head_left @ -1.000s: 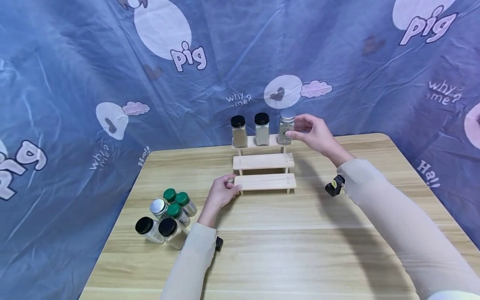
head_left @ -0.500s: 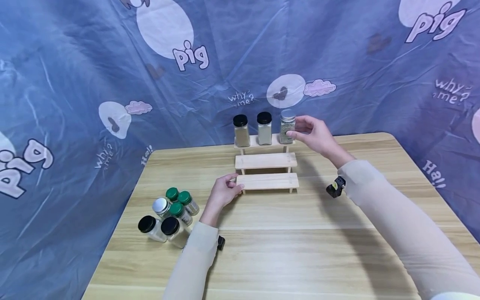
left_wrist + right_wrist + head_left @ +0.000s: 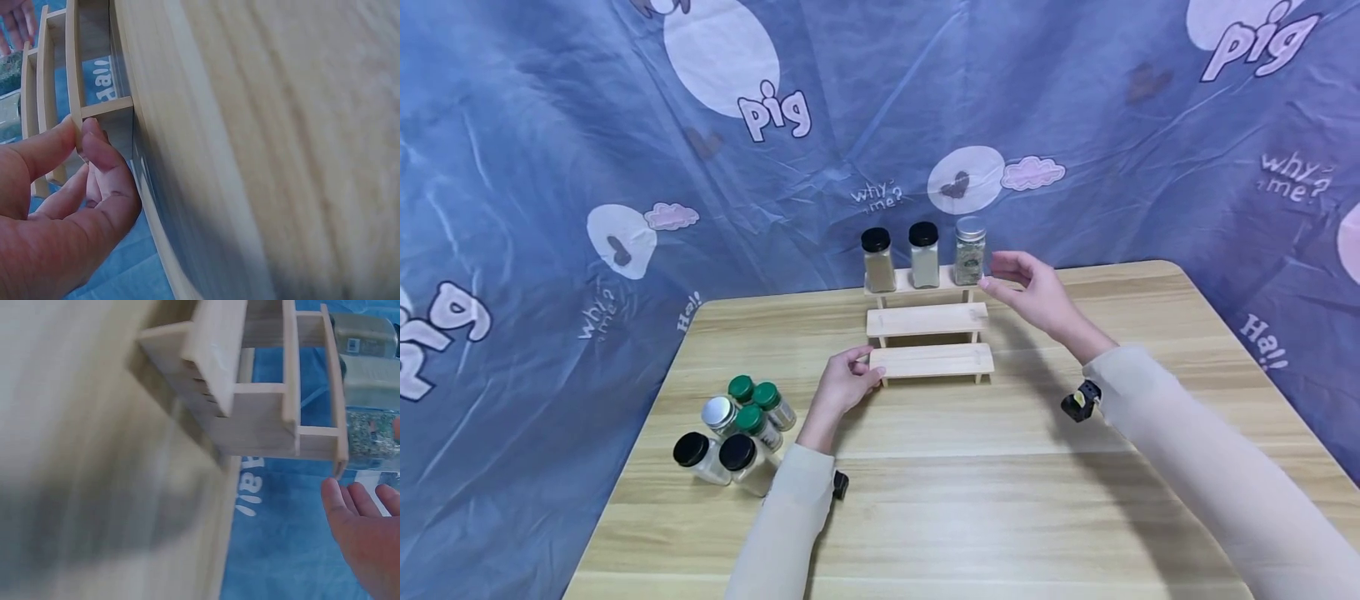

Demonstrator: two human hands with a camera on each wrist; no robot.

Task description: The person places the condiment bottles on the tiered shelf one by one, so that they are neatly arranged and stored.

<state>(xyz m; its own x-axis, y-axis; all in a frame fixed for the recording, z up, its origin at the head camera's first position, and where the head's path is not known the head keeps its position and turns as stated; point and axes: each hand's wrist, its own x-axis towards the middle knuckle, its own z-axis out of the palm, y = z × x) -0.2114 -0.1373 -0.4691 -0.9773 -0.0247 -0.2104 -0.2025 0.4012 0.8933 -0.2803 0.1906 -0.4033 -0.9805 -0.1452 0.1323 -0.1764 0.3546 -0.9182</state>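
Hanging behind everything: blue cloth [image 3: 835, 75], pig print. Wood table [image 3: 970, 500] in front of it. Three-step wooden rack [image 3: 925, 319] stands toward the back of the table; take it as clock centre, 12 toward the cloth.

Right hand [image 3: 1030, 292] between 2 and 3 o'clock, fingers released, loosely bent, nothing in them; thumb tip right by the herb jar's base, can't tell if touching. Left hand [image 3: 841, 382] at 8, thumb and finger pinching that end of the bottom shelf.

To do this well, I'd say: light, steady pinch, no lift or twist, since the rack looks thin and a nudge would likely rock the top row. Right hand best goes straight out toward 3, fingers spread, so the thumb doesn't snag glass.

Top shelf, all upright: tan jar [image 3: 880, 270] at 11, white jar [image 3: 925, 267] at 12, herb jar [image 3: 969, 258] at 1. Last one is close to the shelf end; worth checking its base sits fully on wood.

Bunch out at 8, past the left hand: black-lidded jars [image 3: 737, 452] (two), silver-lidded jar [image 3: 718, 411], green-lidded jars [image 3: 767, 395] (three, smallest).
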